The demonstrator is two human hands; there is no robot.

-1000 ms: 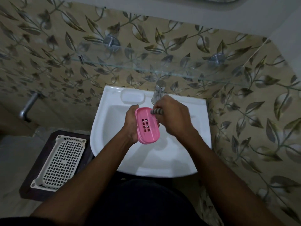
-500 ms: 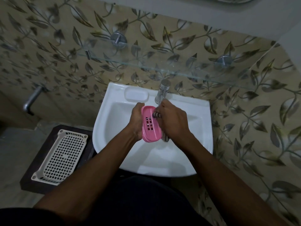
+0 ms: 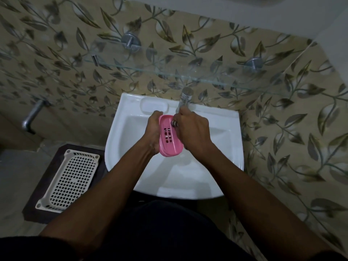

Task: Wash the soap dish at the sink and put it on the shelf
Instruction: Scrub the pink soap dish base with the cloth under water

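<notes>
Standing on edge over the basin, the one pink soap dish (image 3: 170,137) shows its slotted face to the camera. The left hand (image 3: 153,132) grips its left side, fingers curled round the far rim. The right hand (image 3: 194,132) is closed around one small striped object (image 3: 174,123) and presses it against the dish's upper right edge; what that object is cannot be told. Both hands are over the single white sink (image 3: 131,147), just in front of its one chrome tap (image 3: 185,98). One moulded soap recess (image 3: 154,105) lies left of the tap. Above runs one glass shelf (image 3: 169,73) on two round metal mounts, a left bracket (image 3: 130,42) and a right bracket (image 3: 253,65). On the floor at left, one white lattice basket (image 3: 69,178) rests on a dark stand (image 3: 33,210), and a wall tap (image 3: 32,115) juts out beyond.
</notes>
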